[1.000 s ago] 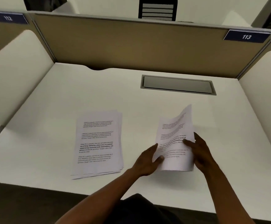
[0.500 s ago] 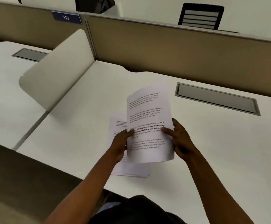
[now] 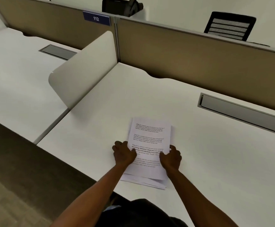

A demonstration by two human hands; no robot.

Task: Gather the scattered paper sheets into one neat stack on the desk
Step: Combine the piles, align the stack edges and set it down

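Observation:
A stack of printed paper sheets [image 3: 149, 138] lies on the white desk [image 3: 215, 161], near its front edge. The top sheet sits flat on the pile, and the lower sheets fan out slightly at the near end. My left hand [image 3: 123, 153] grips the stack's left edge, thumb on the top sheet. At the right edge my right hand [image 3: 171, 157] does the same. Both hands press the sheets from the sides.
A grey cable tray lid [image 3: 243, 112] is set into the desk at the back right. A rounded white side divider [image 3: 82, 71] stands on the left, and a tan partition [image 3: 190, 51] runs along the back. Another desk [image 3: 15, 79] lies to the left.
The sheets I held up in both hands have come down onto the stack at the left. The view has swung left, and both hands now rest at the stack's sides.

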